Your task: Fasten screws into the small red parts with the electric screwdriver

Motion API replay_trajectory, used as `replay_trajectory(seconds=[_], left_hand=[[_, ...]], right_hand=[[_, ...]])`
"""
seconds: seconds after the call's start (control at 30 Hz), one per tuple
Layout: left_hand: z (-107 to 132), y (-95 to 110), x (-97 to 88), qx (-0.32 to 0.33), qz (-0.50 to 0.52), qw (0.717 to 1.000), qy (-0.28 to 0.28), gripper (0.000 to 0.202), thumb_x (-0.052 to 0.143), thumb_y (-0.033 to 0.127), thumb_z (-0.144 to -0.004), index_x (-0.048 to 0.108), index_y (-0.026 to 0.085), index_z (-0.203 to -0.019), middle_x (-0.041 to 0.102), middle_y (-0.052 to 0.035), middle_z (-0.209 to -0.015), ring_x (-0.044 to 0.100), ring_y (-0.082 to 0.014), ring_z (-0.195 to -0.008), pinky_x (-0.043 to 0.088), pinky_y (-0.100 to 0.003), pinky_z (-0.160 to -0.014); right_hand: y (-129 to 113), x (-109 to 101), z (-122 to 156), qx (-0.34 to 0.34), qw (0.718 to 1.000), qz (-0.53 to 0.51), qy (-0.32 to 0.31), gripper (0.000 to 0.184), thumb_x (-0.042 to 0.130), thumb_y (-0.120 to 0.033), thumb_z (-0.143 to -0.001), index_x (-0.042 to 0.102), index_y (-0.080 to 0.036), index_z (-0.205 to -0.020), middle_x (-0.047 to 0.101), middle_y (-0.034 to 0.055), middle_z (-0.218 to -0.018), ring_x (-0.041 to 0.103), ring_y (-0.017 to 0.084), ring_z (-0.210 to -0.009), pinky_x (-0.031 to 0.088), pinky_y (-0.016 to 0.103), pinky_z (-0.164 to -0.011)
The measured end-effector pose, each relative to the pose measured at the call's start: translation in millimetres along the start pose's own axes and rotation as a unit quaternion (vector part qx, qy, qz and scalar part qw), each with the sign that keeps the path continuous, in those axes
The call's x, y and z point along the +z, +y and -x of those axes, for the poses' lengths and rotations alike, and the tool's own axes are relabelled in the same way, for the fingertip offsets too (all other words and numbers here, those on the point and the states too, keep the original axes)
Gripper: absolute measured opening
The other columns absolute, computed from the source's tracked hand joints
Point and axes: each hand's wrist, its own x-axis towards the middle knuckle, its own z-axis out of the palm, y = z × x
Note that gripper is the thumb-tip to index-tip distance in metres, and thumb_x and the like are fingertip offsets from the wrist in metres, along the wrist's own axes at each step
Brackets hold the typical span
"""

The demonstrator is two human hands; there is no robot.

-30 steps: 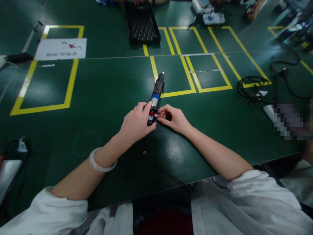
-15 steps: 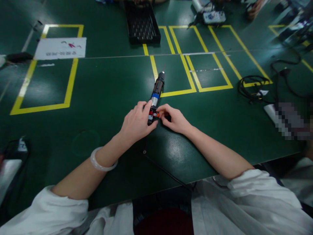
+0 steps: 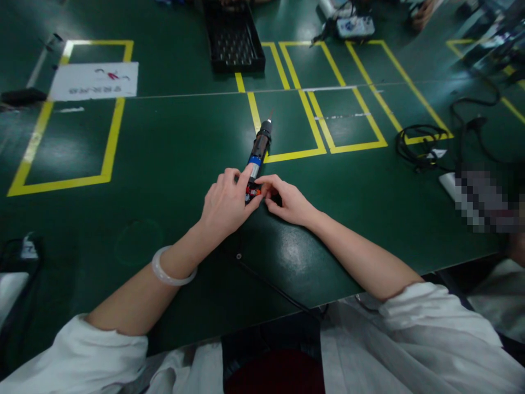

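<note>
A slim black tool with a blue band, an electric screwdriver (image 3: 258,150), lies on the green table (image 3: 172,164) pointing away from me. My left hand (image 3: 225,203) is closed round its near end, index finger stretched along the body. My right hand (image 3: 285,200) pinches a small red and orange part (image 3: 253,191) at that same end. A thin black cable (image 3: 266,282) runs from under my hands to the table's near edge.
Yellow tape boxes (image 3: 324,98) mark the table. A black tray (image 3: 232,38) stands at the far middle, a white paper sheet (image 3: 94,81) far left, coiled black cables (image 3: 418,145) at right. Another person's hand (image 3: 422,15) shows at the far right.
Both hands stay on the tool's near end. My right fingers have shifted slightly on the red part. The view has drifted a little, so everything sits slightly left.
</note>
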Motion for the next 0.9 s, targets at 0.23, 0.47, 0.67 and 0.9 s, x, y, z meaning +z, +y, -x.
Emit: replay_trajectory(seconds=[0.23,0.47,0.67,0.9], left_hand=[[-2.8,-13.7,-3.8,-0.015,-0.027,0.999,-0.019,0.069,0.051,0.045,-0.097,0.032,0.019,-0.158,0.049,-0.0209,-0.129,0.053,-0.0372,-0.113,0.049,-0.044,-0.090],[-16.3,-63.3,-14.9,-0.098,-0.050,0.994,-0.021,0.071,0.042,0.054,-0.098,0.030,0.018,-0.158,0.045,-0.0252,-0.136,0.051,-0.0439,-0.118,0.049,-0.053,-0.091],[-17.1,-126.2,-27.4,-0.202,-0.033,0.979,-0.009,0.076,0.044,0.061,-0.095,0.032,0.014,-0.155,0.038,-0.0272,-0.144,0.044,-0.0507,-0.129,0.044,-0.065,-0.099],[4.2,-209.3,-26.2,-0.308,0.080,0.948,-0.009,0.092,0.038,0.081,-0.086,0.016,0.024,-0.154,0.011,-0.0110,-0.157,0.008,-0.0599,-0.142,0.011,-0.079,-0.111]], right_hand=[[2.2,-1.4,0.7,0.017,0.999,-0.037,-0.001,0.045,0.051,-0.007,-0.085,0.048,-0.021,-0.128,0.062,0.0007,-0.095,0.060,0.013,-0.080,0.049,0.029,-0.079],[2.0,-4.2,0.8,0.022,0.999,-0.045,-0.002,0.044,0.051,-0.007,-0.085,0.049,-0.020,-0.126,0.062,0.0009,-0.094,0.060,0.013,-0.080,0.049,0.028,-0.081],[2.9,-4.1,1.0,0.020,0.999,-0.048,-0.002,0.042,0.051,-0.008,-0.085,0.050,-0.020,-0.126,0.063,0.0012,-0.095,0.060,0.013,-0.081,0.048,0.028,-0.080],[1.4,-5.0,0.3,0.022,0.999,-0.040,-0.007,0.041,0.051,-0.008,-0.085,0.050,-0.020,-0.124,0.064,0.0015,-0.095,0.060,0.013,-0.081,0.048,0.028,-0.080]])
